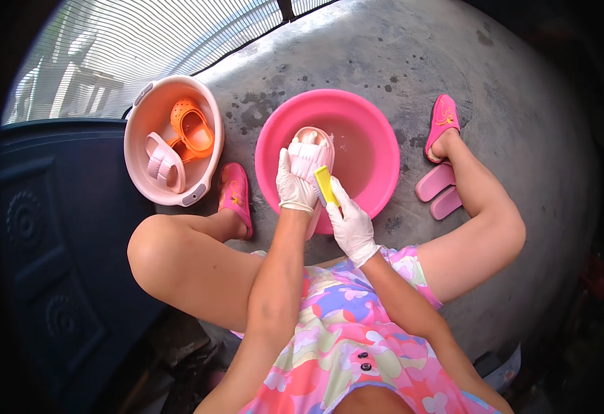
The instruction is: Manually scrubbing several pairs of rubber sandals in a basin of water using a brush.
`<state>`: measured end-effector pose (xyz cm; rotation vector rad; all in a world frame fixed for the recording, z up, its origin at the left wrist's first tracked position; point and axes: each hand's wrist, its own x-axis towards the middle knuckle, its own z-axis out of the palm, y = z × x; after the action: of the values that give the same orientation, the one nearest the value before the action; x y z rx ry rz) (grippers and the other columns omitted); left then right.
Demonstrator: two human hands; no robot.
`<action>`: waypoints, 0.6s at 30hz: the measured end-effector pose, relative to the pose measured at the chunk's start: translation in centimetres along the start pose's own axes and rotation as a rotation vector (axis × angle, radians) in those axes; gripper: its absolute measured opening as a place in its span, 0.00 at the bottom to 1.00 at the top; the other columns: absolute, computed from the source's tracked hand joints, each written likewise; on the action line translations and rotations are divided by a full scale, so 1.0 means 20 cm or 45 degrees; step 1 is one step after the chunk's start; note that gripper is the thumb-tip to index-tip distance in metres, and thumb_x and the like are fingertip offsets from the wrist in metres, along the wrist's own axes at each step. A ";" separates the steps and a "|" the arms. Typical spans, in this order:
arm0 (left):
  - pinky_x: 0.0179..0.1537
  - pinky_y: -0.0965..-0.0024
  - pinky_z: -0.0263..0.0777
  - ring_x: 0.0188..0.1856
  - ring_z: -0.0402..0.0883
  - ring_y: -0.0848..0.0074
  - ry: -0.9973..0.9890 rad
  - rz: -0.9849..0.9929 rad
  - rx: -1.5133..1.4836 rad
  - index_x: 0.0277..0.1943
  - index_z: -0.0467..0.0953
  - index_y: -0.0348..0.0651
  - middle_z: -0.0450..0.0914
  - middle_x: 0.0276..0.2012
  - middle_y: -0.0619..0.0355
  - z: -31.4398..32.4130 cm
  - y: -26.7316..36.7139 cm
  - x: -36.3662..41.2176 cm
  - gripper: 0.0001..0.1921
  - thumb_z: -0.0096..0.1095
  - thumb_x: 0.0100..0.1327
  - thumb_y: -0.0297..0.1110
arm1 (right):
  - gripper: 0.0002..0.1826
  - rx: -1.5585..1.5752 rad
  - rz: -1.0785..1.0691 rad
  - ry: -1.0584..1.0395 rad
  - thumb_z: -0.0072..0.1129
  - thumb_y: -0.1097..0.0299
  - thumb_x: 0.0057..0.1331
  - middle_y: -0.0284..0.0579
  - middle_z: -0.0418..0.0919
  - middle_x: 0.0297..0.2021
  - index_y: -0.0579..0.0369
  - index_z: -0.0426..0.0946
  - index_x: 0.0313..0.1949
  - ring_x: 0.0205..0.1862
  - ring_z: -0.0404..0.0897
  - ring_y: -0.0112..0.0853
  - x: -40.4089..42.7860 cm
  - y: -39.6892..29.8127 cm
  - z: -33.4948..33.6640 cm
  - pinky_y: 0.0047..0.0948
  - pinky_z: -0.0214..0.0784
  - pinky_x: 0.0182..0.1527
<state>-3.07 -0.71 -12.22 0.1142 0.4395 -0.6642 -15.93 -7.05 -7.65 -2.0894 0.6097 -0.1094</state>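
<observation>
My left hand (pixel 295 192), in a white glove, has its fingers pushed under the strap of a pale pink slide sandal (pixel 310 159). The fingertips show at the sandal's open toe, while the thumb stays outside along the left. A yellow-handled scrub brush (pixel 326 185) is gripped in my gloved right hand (pixel 354 227). Its pale bristles meet the right side of the strap near my left wrist. Both hands are over the near part of a bright pink basin (pixel 382 150) holding cloudy water (pixel 356 142). The sandal's heel end is partly hidden behind my left wrist.
Left of the basin stands a pale pink tub (pixel 135 129) with orange clogs (pixel 198 132) and another pink slide (pixel 165 165). Pink slides (pixel 435 182) lie by my right foot. A dark panelled door (pixel 64 217) borders the left, and wet spots mark the concrete floor (pixel 426 67).
</observation>
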 end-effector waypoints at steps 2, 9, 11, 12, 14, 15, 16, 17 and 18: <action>0.66 0.54 0.54 0.65 0.59 0.56 0.020 0.021 0.053 0.64 0.55 0.37 0.60 0.64 0.44 0.02 -0.03 0.00 0.28 0.44 0.68 0.45 | 0.24 0.023 0.100 -0.003 0.47 0.61 0.65 0.50 0.74 0.51 0.47 0.63 0.61 0.46 0.76 0.47 0.16 0.03 -0.03 0.40 0.69 0.46; 0.68 0.52 0.45 0.68 0.52 0.53 -0.059 0.055 0.027 0.66 0.52 0.37 0.53 0.67 0.44 0.04 -0.01 0.01 0.30 0.35 0.69 0.50 | 0.24 0.294 0.169 0.137 0.47 0.63 0.65 0.53 0.69 0.56 0.53 0.63 0.61 0.55 0.72 0.46 0.23 0.04 0.03 0.37 0.66 0.54; 0.65 0.52 0.52 0.65 0.59 0.53 -0.022 0.144 0.020 0.65 0.54 0.39 0.59 0.65 0.44 -0.01 0.03 0.03 0.30 0.35 0.69 0.52 | 0.25 0.311 0.173 0.005 0.47 0.66 0.66 0.52 0.65 0.60 0.56 0.59 0.63 0.60 0.67 0.42 0.05 -0.03 0.04 0.33 0.61 0.58; 0.66 0.52 0.52 0.65 0.59 0.55 -0.044 0.138 0.012 0.65 0.55 0.37 0.59 0.65 0.44 0.01 0.03 0.01 0.31 0.35 0.69 0.53 | 0.25 0.343 0.165 -0.005 0.47 0.67 0.66 0.52 0.65 0.60 0.56 0.59 0.63 0.61 0.66 0.42 -0.03 -0.03 0.05 0.32 0.60 0.59; 0.67 0.52 0.48 0.67 0.54 0.53 -0.062 0.098 -0.055 0.66 0.52 0.37 0.55 0.66 0.44 -0.05 0.02 0.02 0.32 0.31 0.69 0.54 | 0.25 0.401 0.155 0.025 0.46 0.68 0.67 0.51 0.63 0.61 0.56 0.58 0.63 0.62 0.65 0.41 -0.07 -0.01 0.07 0.31 0.59 0.59; 0.68 0.51 0.43 0.69 0.49 0.51 -0.080 0.063 -0.120 0.67 0.49 0.37 0.51 0.68 0.43 -0.06 0.02 0.01 0.34 0.27 0.69 0.55 | 0.25 0.369 0.216 0.036 0.47 0.68 0.66 0.52 0.65 0.60 0.56 0.60 0.62 0.61 0.66 0.41 -0.02 0.01 0.07 0.32 0.60 0.59; 0.68 0.53 0.45 0.68 0.52 0.53 -0.043 0.052 0.013 0.68 0.49 0.38 0.53 0.67 0.44 -0.03 0.00 0.01 0.35 0.25 0.68 0.58 | 0.25 0.302 0.193 0.051 0.47 0.66 0.66 0.52 0.67 0.58 0.54 0.61 0.62 0.59 0.68 0.42 0.05 0.02 0.05 0.33 0.62 0.57; 0.68 0.53 0.45 0.68 0.52 0.53 -0.042 0.045 0.012 0.68 0.49 0.38 0.53 0.67 0.44 0.01 -0.02 0.01 0.35 0.25 0.68 0.58 | 0.25 0.235 0.170 0.064 0.48 0.64 0.66 0.52 0.69 0.56 0.52 0.62 0.62 0.56 0.71 0.44 0.13 0.04 0.01 0.35 0.65 0.55; 0.68 0.54 0.47 0.68 0.53 0.54 -0.007 -0.011 0.094 0.68 0.49 0.39 0.53 0.67 0.44 0.07 -0.03 0.02 0.35 0.25 0.68 0.59 | 0.24 0.157 0.185 0.063 0.48 0.62 0.66 0.52 0.71 0.54 0.50 0.63 0.61 0.53 0.73 0.46 0.22 0.06 -0.02 0.37 0.67 0.52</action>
<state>-2.62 -1.72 -11.07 0.1801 0.4101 -0.6890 -12.72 -9.85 -9.08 -1.9218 0.7636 -0.1133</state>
